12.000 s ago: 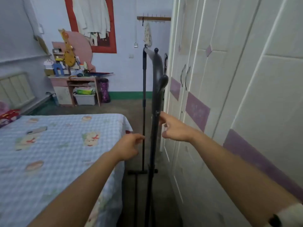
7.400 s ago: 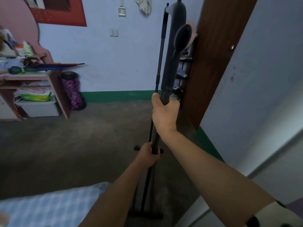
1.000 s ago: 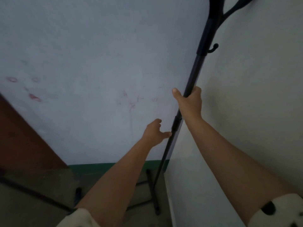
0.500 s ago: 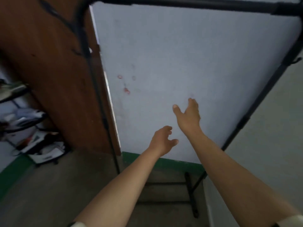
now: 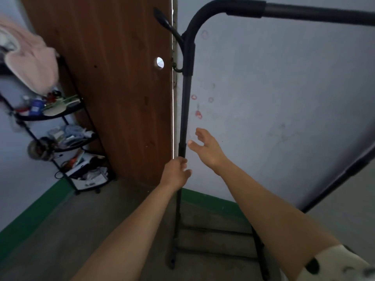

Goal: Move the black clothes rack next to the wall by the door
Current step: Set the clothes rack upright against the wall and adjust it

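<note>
The black clothes rack (image 5: 186, 102) stands upright against the pale blue wall (image 5: 274, 102), just right of the brown door (image 5: 121, 88). Its top bar runs across the upper right, its right pole (image 5: 343, 179) slants down at the right edge, and its feet rest on the floor. My left hand (image 5: 176, 173) is curled around the rack's left pole at about mid height. Just right of that pole, my right hand (image 5: 208, 148) hovers with fingers spread, holding nothing.
A black corner shelf (image 5: 67, 142) crowded with several small items stands left of the door, with a pink cloth (image 5: 30, 63) hanging above it. A green skirting (image 5: 32, 211) runs along the wall's base above the grey floor (image 5: 71, 240).
My right hand has let go of the rack's right pole. The view has swung left, and my left hand has closed on the left pole.
</note>
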A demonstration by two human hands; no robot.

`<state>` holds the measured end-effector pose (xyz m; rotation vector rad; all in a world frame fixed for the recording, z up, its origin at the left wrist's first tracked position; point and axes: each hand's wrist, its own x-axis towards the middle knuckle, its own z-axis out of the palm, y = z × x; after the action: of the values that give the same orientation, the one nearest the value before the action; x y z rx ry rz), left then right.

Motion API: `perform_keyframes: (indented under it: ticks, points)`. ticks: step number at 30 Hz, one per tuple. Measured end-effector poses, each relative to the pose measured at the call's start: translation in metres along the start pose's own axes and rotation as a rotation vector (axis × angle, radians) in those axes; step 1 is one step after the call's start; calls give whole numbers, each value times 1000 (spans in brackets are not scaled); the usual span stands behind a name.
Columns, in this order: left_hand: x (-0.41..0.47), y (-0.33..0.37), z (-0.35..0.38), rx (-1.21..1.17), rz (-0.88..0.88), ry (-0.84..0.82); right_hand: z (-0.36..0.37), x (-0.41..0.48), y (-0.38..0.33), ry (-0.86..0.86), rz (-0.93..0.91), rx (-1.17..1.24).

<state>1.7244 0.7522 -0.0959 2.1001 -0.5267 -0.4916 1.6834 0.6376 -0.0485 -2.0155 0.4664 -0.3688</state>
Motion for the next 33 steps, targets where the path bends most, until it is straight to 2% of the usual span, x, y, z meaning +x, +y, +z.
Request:
perform_keyframes:
  ticks: [12, 16, 24, 33]
  points:
    - [103, -17, 6, 19, -105, -17, 2, 104, -22, -80, -157, 376]
    - [122, -24, 16, -41, -113, -4, 11, 122, -27, -173, -152, 485]
    - [153, -25, 10, -28, -36, -81, 31, 153, -28, 143, -77, 526]
    - [188, -22, 4, 5, 47, -136, 35, 184, -25, 279, -91, 519]
